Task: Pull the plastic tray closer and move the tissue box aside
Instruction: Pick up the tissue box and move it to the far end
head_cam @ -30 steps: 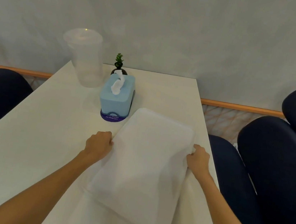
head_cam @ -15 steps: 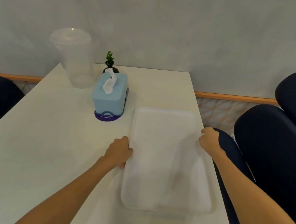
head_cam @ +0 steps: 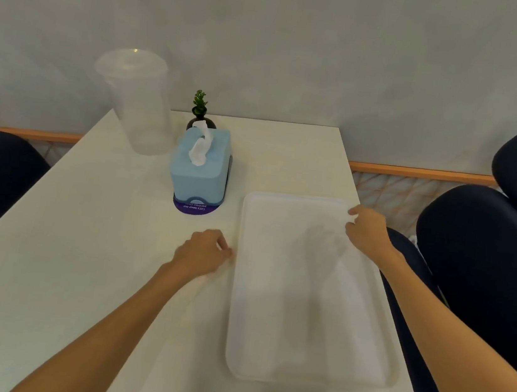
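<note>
The table (head_cam: pixel 83 271) is pale and carries everything. The plastic tray (head_cam: pixel 302 300) lies flat on its right side, its near edge close to the table's front edge and its right edge near the side drop. The clear cup (head_cam: pixel 137 104) stands at the far left; the tissue box (head_cam: pixel 201 168) sits just beside it, apart from the tray's far left corner. The right hand (head_cam: pixel 366 231) pinches the tray's far right corner. The left hand (head_cam: pixel 202 254) rests loosely curled at the tray's left rim; whether it grips anything I cannot tell. To finish well, I would draw the tray evenly, low and flat, keeping it off the right edge, then slide the box left.
</note>
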`<state>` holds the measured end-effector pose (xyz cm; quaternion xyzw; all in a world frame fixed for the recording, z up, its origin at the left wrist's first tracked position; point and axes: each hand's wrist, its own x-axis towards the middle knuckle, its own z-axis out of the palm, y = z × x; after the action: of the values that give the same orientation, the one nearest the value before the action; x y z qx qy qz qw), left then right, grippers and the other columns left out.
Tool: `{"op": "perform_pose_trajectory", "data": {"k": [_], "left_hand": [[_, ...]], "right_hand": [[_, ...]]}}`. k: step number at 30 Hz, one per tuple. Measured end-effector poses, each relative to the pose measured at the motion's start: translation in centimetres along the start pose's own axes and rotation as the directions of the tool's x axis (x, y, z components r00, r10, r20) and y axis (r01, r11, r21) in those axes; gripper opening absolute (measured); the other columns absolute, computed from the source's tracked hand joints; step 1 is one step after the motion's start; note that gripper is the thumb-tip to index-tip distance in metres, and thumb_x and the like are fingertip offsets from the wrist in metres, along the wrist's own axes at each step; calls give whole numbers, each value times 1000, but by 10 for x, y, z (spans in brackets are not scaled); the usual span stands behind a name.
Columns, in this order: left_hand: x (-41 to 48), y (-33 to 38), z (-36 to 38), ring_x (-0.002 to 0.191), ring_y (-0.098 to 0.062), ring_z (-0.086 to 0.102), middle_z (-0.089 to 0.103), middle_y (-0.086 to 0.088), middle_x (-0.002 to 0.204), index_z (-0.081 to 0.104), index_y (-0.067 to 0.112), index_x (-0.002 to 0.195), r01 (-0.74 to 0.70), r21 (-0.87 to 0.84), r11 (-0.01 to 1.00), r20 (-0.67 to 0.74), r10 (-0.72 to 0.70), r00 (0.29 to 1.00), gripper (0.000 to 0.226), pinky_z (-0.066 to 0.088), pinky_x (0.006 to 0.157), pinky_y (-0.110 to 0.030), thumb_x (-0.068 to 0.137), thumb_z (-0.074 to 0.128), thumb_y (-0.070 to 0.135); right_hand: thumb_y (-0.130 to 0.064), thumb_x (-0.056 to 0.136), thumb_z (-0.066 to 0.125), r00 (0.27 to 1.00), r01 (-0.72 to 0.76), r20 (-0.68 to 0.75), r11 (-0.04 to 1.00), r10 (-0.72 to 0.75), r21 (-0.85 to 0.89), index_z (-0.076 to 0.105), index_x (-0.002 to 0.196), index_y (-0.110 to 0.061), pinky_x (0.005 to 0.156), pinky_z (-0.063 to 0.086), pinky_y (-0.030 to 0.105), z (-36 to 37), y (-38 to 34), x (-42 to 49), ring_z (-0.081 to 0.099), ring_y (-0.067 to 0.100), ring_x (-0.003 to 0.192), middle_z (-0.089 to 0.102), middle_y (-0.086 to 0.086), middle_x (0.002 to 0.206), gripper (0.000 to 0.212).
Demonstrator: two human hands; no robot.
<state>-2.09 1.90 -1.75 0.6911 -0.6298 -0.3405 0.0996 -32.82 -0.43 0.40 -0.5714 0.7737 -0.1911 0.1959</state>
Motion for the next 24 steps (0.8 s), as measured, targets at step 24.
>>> {"op": "perform_pose_trajectory", "data": {"k": [24], "left_hand": [[122, -23, -108, 102, -27, 58, 60, -9, 123, 49, 13, 127, 63, -636, 769, -133, -189, 973, 49, 52, 89, -43, 92, 46, 48]], "right_hand": [[-40, 94, 44, 925, -171, 375, 809, -65, 562, 39, 142, -13, 93, 49, 39, 120, -214, 76, 53, 29, 120, 50, 10, 140, 55]]}}
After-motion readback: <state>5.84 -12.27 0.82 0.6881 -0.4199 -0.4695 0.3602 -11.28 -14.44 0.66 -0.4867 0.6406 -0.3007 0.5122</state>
